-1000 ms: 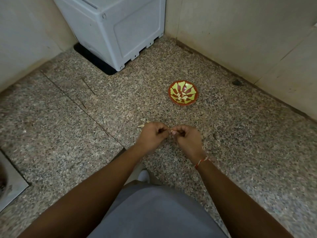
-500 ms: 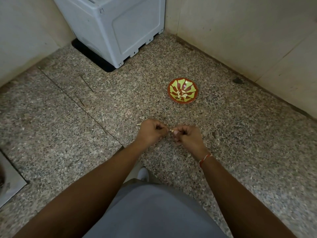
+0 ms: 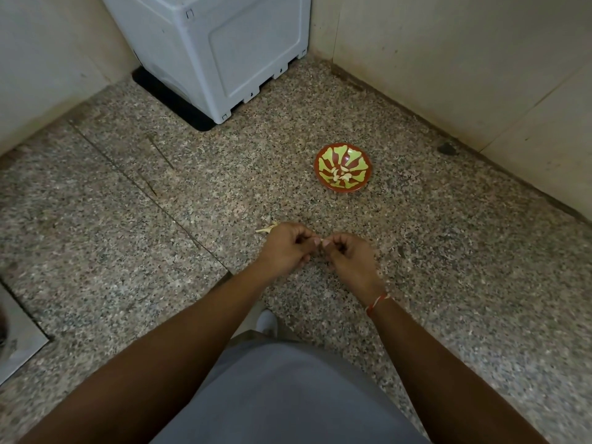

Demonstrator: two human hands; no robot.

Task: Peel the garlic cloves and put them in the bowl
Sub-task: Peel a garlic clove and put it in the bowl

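Note:
A small red bowl [image 3: 364,161] with a yellow-green pattern stands on the speckled floor, with several pale peeled garlic cloves [image 3: 340,175] lying inside. Nearer to me, my left hand [image 3: 286,247] and my right hand [image 3: 349,256] meet over the floor, fingers curled. Between their fingertips they pinch a small pale garlic clove [image 3: 322,242], mostly hidden by the fingers. A red thread is tied round my right wrist.
A scrap of pale garlic skin [image 3: 267,228] lies on the floor just left of my left hand. A grey plastic appliance [image 3: 224,49] stands at the back beside the walls. A metal plate [image 3: 16,344] shows at the left edge. My grey-clad lap fills the bottom.
The hands stay together on the clove, with small shifts of the fingers. The camera view has drifted slightly, so the bowl sits a bit higher in the picture.

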